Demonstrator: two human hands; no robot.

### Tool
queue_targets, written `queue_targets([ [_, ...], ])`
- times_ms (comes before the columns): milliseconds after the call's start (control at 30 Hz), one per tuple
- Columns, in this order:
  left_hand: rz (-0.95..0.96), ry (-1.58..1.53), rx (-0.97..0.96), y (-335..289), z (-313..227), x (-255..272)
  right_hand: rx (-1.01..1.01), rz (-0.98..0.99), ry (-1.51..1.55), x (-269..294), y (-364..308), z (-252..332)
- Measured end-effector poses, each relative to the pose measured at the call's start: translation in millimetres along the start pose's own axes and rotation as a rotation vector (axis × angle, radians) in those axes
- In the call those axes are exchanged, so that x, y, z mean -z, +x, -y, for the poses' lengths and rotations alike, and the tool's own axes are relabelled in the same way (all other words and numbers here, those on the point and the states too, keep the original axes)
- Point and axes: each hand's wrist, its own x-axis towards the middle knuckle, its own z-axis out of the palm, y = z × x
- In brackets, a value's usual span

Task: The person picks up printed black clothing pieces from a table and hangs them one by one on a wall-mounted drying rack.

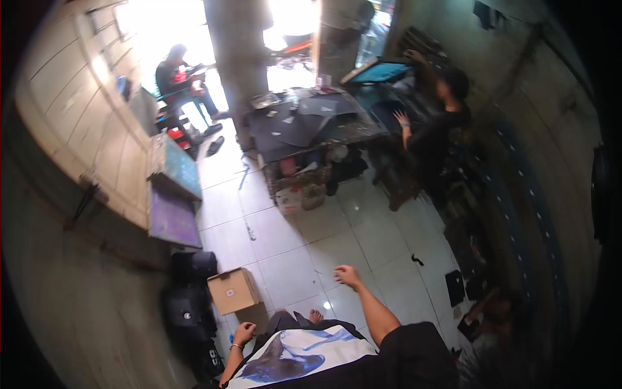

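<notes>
My right hand [348,275] hangs over the tiled floor, its fingers loosely bent and apart, with nothing seen in it. Low at the left, my left hand [244,332] is beside my lower body, fingers slack and a band round the wrist; it appears to hold nothing. Nearest to it stands a closed brown cardboard box [232,291] on the floor. A small blue bit shows by that hand, too small to name. My printed shirt [285,355] and a bare foot [315,316] are below.
Ahead stands a cluttered worktable [317,133] with dark sheets on it. At its right a person in black [447,123] works by a framed screen [382,71]. Another person [178,78] sits in the bright doorway. Black cases [188,308] and coloured frames [173,214] line the left wall.
</notes>
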Motion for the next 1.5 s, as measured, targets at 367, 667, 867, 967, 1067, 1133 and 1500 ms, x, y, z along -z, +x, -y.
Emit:
queue_targets([
  [367,0.032,0.196,-0.482,249,-288,-37,-0.656,-0.832,0.246,149,-58,-119],
  [667,0.023,0.232,-0.396,385,-418,5,-0.483,-0.183,-0.123,91,185,66],
  [867,-0.056,0.238,-0.081,408,-405,43,-0.173,-0.199,0.3,95,403,264],
  [967,-0.143,0.143,0.093,401,-353,68,-0.104,-0.19,0.457,82,502,338],
  [1067,-0.224,-0.132,0.273,369,-354,62,-0.146,-0.342,0.406,77,593,390],
  [1133,-0.188,-0.177,0.417,359,-380,52,-0.179,-0.47,0.371,76,635,406],
  [1500,-0.089,-0.011,-0.413,602,-711,43,0.158,-0.198,0.456,33,570,604],
])
